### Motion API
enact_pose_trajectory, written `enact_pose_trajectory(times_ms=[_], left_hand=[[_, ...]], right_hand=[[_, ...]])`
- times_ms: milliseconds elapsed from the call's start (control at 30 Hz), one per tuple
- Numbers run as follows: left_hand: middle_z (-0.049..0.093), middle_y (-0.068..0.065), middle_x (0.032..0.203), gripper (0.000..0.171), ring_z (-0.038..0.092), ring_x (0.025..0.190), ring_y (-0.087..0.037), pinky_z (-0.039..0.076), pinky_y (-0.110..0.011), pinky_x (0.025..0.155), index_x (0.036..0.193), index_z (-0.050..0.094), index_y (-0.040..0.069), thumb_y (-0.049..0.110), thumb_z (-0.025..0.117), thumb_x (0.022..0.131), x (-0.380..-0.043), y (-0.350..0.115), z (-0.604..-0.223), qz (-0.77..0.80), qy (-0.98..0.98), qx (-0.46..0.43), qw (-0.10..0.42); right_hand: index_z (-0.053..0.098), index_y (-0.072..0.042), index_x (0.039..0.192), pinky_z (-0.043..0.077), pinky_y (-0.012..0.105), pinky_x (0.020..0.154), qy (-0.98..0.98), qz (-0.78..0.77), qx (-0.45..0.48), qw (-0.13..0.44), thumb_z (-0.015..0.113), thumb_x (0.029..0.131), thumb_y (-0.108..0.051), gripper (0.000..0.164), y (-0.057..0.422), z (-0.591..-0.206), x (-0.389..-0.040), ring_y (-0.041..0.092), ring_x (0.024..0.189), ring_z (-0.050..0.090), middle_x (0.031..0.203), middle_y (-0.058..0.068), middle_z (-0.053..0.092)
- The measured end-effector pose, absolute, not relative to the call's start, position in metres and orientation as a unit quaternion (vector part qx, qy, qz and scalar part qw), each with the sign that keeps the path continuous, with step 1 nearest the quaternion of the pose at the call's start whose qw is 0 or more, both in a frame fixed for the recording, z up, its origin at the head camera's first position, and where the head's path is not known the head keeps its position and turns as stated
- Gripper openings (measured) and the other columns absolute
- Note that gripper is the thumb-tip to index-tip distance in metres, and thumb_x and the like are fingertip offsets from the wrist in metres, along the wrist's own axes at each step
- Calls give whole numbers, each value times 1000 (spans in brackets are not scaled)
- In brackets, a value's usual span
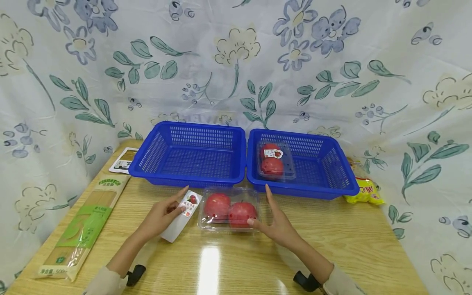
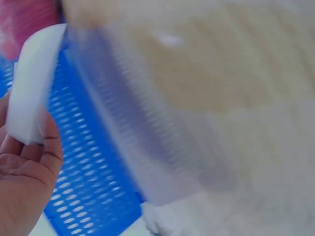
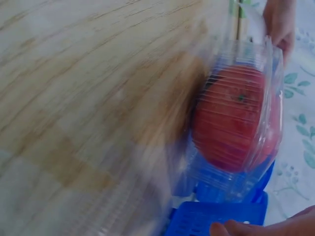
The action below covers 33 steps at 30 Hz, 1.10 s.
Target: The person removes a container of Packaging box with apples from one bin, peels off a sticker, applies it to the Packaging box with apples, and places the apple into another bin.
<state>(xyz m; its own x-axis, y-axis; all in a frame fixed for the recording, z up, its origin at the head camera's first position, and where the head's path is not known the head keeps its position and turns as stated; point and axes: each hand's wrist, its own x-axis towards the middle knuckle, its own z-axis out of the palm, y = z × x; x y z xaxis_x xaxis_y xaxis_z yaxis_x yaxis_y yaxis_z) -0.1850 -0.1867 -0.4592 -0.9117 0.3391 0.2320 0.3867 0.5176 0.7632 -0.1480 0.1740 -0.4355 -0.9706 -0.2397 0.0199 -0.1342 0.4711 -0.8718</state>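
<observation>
Near the table's middle lies a lidded clear plastic box (image 1: 229, 226) with two red apples (image 1: 217, 207) inside. To its left, my left hand (image 1: 158, 219) pinches a white label strip (image 1: 176, 228) printed with a red fruit picture near its top. The left wrist view shows the curved strip (image 2: 34, 83) held between thumb and fingers. At the box's right end is my right hand (image 1: 282, 229), fingers extended and thumb at the box edge. In the right wrist view, the box (image 3: 236, 182) shows its ribbed end, with part of the right hand low in the frame.
Behind the box stand two blue baskets, the left one (image 1: 188, 180) and the right one (image 1: 306, 190). A labelled box of apples (image 1: 272, 167) sits in the right basket. Noodle pack (image 1: 82, 227) and a white-edged packet (image 1: 125, 160) lie left; a yellow bag (image 1: 365, 191) lies right.
</observation>
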Motion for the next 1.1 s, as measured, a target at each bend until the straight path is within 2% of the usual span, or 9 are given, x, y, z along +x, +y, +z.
enact_pose_trajectory(times_ms=[67, 200, 300, 400, 567, 667, 867, 967, 1100], left_hand=[[40, 10, 62, 57, 30, 55, 1, 32, -22, 49, 151, 43, 11, 9, 62, 97, -183, -184, -451, -460, -862, -211, 39], [49, 8, 64, 59, 38, 57, -1, 36, -24, 53, 152, 42, 15, 9, 63, 97, -177, -174, -431, -486, -845, -216, 47], [62, 4, 69, 60, 50, 61, -2, 43, -24, 57, 153, 40, 15, 8, 62, 97, -170, -164, -418, -508, -832, -220, 42], [70, -1, 76, 61, 59, 66, -5, 49, -25, 60, 154, 38, 13, 7, 62, 97, -164, -152, -409, -529, -818, -225, 36], [73, -6, 84, 63, 63, 72, -7, 53, -27, 63, 155, 35, 13, 9, 61, 98, -154, -132, -402, -565, -795, -222, 7], [74, -6, 86, 63, 65, 75, -9, 54, -28, 63, 155, 34, 13, 10, 61, 98, -149, -121, -400, -581, -782, -223, -8], [72, 0, 79, 65, 64, 78, -11, 51, -28, 79, 155, 32, 12, 12, 62, 98, -141, -106, -397, -599, -767, -229, -22], [72, -5, 78, 64, 63, 70, -10, 52, -28, 71, 154, 32, 11, 11, 63, 97, -138, -102, -399, -619, -751, -228, -40], [73, -11, 82, 57, 65, 66, -10, 55, -29, 59, 145, 38, 1, 10, 65, 96, -133, -100, -401, -644, -731, -211, -77]], right_hand=[[2, -37, 159, 18, 71, 112, 863, -493, -109, 35, 77, 85, -41, 106, 173, -432, -147, 39, 151, 11, 167, 9, 9], [9, -42, 158, 22, 72, 110, 867, -481, -128, -16, 79, 84, -39, 102, 165, -422, -144, 37, 151, 15, 166, 6, 14], [16, -38, 159, 26, 69, 110, 861, -475, -170, -57, 81, 83, -34, 100, 157, -413, -142, 34, 150, 21, 164, 5, 21], [22, -32, 159, 30, 65, 111, 854, -464, -223, -73, 81, 83, -30, 96, 146, -406, -139, 30, 148, 28, 162, 2, 29], [29, -26, 157, 35, 59, 110, 833, -455, -313, -43, 81, 83, -27, 90, 127, -400, -134, 24, 145, 35, 158, -5, 37], [30, -27, 157, 37, 58, 109, 829, -448, -334, -14, 80, 84, -29, 89, 118, -399, -129, 23, 143, 37, 155, -6, 40], [31, -29, 157, 40, 54, 106, 827, -450, -337, 17, 79, 85, -32, 86, 111, -398, -122, 22, 136, 42, 152, -4, 46], [35, -27, 155, 43, 50, 105, 823, -458, -335, 14, 79, 85, -31, 83, 111, -399, -120, 20, 130, 46, 148, -4, 52], [41, -26, 153, 42, 48, 108, 811, -480, -335, 5, 81, 83, -26, 81, 113, -399, -123, 21, 136, 45, 148, -3, 52]])
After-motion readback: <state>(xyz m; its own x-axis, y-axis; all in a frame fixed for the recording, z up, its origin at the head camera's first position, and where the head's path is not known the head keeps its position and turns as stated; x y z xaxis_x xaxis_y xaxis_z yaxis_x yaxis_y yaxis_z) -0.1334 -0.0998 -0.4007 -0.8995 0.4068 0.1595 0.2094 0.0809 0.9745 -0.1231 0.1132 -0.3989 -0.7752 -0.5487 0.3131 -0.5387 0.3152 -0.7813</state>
